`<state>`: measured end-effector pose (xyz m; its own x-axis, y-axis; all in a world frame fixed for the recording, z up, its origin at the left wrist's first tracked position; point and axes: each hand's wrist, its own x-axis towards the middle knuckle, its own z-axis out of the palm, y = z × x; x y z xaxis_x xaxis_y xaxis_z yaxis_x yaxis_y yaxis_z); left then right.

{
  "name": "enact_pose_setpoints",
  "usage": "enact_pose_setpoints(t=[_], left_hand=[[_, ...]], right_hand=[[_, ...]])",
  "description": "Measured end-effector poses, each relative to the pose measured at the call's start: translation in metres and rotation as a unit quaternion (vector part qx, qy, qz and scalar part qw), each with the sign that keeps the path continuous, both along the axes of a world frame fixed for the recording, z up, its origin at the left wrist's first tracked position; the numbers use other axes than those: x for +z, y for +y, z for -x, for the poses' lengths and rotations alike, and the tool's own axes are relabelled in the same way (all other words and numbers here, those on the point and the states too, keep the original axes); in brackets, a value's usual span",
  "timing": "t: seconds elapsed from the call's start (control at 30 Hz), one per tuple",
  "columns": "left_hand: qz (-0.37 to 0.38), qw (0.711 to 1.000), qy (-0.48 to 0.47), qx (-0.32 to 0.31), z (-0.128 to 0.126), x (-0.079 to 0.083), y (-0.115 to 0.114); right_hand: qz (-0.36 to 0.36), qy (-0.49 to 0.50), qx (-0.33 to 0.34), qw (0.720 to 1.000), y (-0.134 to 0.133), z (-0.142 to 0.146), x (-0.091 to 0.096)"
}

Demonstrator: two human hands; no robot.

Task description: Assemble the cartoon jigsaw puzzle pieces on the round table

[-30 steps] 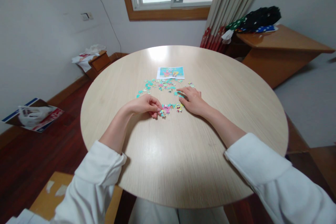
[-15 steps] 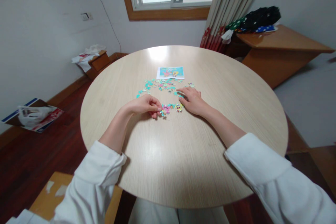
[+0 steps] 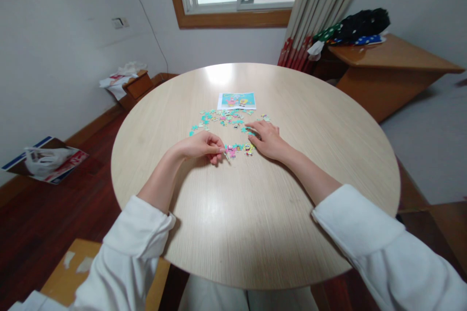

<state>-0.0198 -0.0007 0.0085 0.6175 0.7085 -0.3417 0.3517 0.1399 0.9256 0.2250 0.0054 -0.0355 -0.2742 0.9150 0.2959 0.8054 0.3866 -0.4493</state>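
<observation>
Pale wood table (image 3: 255, 233): left hand (image 3: 200, 147) pinches a puzzle piece (image 3: 226, 154); right hand (image 3: 268, 140) lies flat, fingers apart, beside the assembled cluster (image 3: 239, 148).

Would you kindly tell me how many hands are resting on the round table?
2. The left hand pinches a puzzle piece beside the joined pieces; the right hand lies flat just right of them, fingertips among the loose pieces. No other hands show.

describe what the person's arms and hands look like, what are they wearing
Both arms wear loose white long sleeves, the left sleeve and right sleeve pushed up so the forearms are bare. The cloth looks soft and thick, with no print or markings. The left hand and right hand are bare: no gloves, and no rings or watch that I can see.
</observation>
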Motion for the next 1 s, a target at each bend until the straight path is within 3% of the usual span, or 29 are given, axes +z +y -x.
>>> enact_pose_setpoints(t=[0.8, 1.0], left_hand=[[-0.027, 0.999, -0.046, -0.011, -0.001, 0.005, -0.001], [-0.051, 0.997, -0.045, 0.025, -0.003, 0.004, -0.001]], right_hand=[[-0.008, 0.001, 0.0, 1.0, 0.0, 0.0, 0.0], [-0.084, 0.06, 0.019, 0.994, -0.015, 0.009, 0.019]])
